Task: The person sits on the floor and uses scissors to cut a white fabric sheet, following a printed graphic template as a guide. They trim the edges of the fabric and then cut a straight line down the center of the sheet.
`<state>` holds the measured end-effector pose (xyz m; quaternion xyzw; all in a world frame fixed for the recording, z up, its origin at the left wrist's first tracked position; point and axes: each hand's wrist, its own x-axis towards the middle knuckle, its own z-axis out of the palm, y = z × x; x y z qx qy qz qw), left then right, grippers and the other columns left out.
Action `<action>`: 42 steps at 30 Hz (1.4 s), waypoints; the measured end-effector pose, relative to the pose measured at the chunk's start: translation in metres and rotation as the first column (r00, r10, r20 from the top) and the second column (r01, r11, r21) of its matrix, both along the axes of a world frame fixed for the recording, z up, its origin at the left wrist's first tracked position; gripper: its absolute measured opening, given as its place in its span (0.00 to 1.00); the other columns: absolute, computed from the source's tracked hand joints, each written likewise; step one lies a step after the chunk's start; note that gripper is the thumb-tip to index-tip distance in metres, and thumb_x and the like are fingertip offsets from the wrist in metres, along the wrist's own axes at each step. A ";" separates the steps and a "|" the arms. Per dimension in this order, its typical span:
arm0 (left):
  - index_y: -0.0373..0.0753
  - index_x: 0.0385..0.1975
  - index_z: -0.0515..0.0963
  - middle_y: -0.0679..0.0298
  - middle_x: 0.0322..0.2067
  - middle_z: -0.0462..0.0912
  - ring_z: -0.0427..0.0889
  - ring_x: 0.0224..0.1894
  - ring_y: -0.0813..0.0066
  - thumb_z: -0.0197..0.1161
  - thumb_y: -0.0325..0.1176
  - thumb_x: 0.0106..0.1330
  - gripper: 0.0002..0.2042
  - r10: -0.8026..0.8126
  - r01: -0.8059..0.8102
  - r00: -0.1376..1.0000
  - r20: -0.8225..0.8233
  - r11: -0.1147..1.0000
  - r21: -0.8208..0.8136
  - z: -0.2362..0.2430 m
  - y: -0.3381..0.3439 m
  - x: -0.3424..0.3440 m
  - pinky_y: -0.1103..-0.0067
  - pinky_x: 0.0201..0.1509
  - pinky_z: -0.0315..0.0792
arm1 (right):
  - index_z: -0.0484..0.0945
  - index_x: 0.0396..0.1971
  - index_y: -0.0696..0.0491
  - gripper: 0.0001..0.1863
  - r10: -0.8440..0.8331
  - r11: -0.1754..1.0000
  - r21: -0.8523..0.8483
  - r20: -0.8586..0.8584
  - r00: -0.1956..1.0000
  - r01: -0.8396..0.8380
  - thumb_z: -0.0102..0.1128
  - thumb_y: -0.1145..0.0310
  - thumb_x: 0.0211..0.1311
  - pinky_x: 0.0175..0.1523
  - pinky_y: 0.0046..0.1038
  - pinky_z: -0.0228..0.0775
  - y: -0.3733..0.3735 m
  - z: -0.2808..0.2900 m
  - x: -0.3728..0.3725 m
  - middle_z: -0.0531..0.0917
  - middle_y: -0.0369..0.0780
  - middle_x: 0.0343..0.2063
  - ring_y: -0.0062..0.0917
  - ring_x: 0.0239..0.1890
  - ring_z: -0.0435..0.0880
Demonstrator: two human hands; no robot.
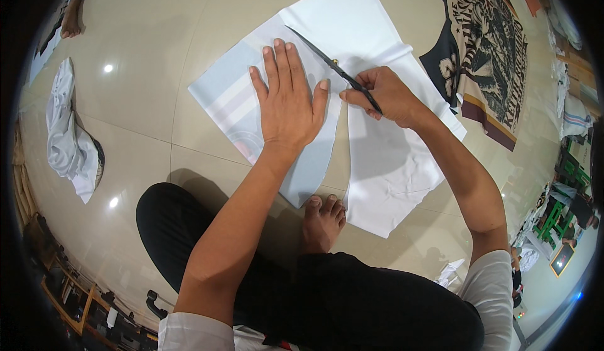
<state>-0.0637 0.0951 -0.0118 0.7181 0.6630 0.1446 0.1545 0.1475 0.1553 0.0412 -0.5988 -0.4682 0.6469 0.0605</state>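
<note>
My left hand [286,99] lies flat, fingers stretched, on a pale blue-grey fabric piece [314,159] with faint stripes and part of a round print. In my right hand [390,96] is a pair of black scissors [343,71], gripped by the handles. Their blades point up and left, lying along the line between the pale piece and the white fabric [393,175]. Below the scissors a curved gap parts the two, with floor showing through. How far the blades are apart is hard to see. The white fabric spreads above and right of the pale piece.
My bare foot [324,225] rests by the fabric's lower edge. To the right lie a dark panel [437,61] and a beige printed panel [491,61]. A crumpled white cloth [69,131] lies left on the tiled floor [138,99]. Another person's limb [72,14] shows upper left.
</note>
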 end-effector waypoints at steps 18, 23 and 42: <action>0.23 0.83 0.49 0.38 0.84 0.49 0.42 0.87 0.37 0.45 0.51 0.84 0.40 0.001 -0.001 1.000 0.011 1.000 -0.002 0.001 0.000 0.000 0.39 0.86 0.35 | 0.78 0.22 0.53 0.24 0.021 0.999 -0.040 0.013 1.000 -0.020 0.81 0.51 0.61 0.21 0.20 0.54 0.012 0.004 -0.011 0.73 0.29 0.14 0.12 0.14 0.67; 0.23 0.83 0.49 0.38 0.84 0.49 0.42 0.87 0.37 0.45 0.51 0.84 0.40 -0.003 0.003 1.000 0.013 1.000 0.015 0.000 0.000 -0.001 0.40 0.86 0.34 | 0.79 0.24 0.54 0.22 0.025 0.999 -0.030 0.016 1.000 -0.025 0.81 0.54 0.62 0.21 0.20 0.55 0.011 0.001 -0.010 0.73 0.29 0.15 0.12 0.14 0.67; 0.23 0.83 0.50 0.38 0.84 0.49 0.42 0.87 0.38 0.44 0.51 0.84 0.40 0.002 -0.002 0.999 0.041 1.000 0.010 0.000 0.000 -0.002 0.41 0.86 0.34 | 0.80 0.25 0.55 0.21 0.026 0.999 -0.037 0.047 0.999 -0.024 0.80 0.55 0.63 0.21 0.20 0.55 0.014 0.002 -0.015 0.73 0.30 0.14 0.13 0.14 0.68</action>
